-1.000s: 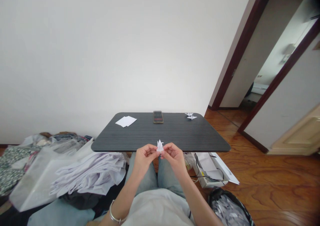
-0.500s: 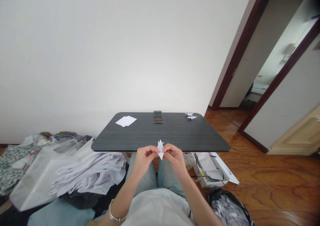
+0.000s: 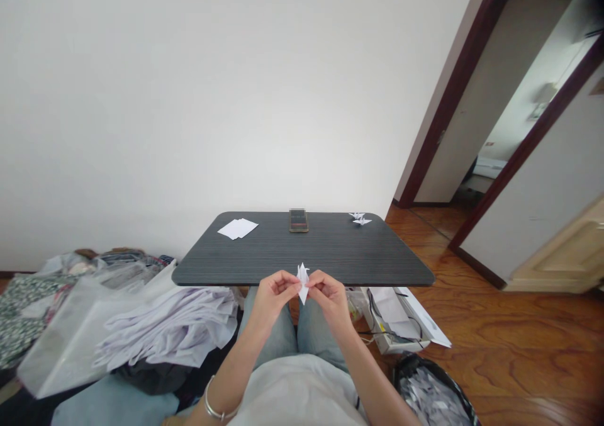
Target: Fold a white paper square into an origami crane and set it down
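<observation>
A small white folded paper crane (image 3: 302,283) is held at the near edge of the dark table (image 3: 264,253), its points facing up and down. My left hand (image 3: 275,294) pinches its left side between thumb and fingers. On the opposite side my right hand (image 3: 330,295) grips it the same way. Fingertips cover parts of the folds. Two finished-looking paper cranes (image 3: 362,221) rest at the table's far right corner. Several white paper sheets (image 3: 237,228) lie overlapping at the far left.
A phone (image 3: 299,220) lies at the table's back middle. Piled clothes (image 3: 174,325) spread on the left. Below the table at right are a white box (image 3: 394,319) with papers and cables, and a black bag (image 3: 434,391) of paper scraps. A doorway (image 3: 453,130) opens at far right.
Both hands stay almost in place, still pinching the paper crane. Only very slight shifts of the fingers and the paper show.
</observation>
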Motion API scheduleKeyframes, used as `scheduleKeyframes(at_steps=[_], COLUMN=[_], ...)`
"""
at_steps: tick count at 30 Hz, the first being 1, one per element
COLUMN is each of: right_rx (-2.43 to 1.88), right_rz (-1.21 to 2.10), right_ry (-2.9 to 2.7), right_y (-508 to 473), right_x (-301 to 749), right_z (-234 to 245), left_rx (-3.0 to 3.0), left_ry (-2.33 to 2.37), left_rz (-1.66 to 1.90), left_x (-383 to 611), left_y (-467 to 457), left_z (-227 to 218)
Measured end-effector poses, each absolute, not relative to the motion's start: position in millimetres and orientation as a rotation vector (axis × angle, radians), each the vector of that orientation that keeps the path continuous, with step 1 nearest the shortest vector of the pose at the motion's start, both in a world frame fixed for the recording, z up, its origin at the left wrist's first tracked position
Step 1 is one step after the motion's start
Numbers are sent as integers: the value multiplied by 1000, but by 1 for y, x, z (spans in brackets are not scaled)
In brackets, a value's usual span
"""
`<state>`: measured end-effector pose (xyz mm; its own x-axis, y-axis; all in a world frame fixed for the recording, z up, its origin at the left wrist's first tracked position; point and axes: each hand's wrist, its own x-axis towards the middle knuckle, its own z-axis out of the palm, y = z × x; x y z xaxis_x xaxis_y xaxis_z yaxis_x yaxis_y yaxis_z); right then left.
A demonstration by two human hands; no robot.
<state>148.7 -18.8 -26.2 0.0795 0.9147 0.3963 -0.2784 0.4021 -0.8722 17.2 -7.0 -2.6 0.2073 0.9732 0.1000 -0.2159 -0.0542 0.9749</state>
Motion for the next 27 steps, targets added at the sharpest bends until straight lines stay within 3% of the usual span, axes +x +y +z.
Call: scheduleKeyframes(at_steps=[12, 27], right_rx=[-763, -824], right_rz=[1194, 1135], right_ry=[-1104, -1119], right_y=[-16, -20], right_x=[148, 149], right_z=[-31, -29], left_rx=[1247, 1255], left_ry=[886, 893], left_rz=[1232, 1210], left_x=[16, 13], left_y=[-6, -7], left_z=[-4, -1])
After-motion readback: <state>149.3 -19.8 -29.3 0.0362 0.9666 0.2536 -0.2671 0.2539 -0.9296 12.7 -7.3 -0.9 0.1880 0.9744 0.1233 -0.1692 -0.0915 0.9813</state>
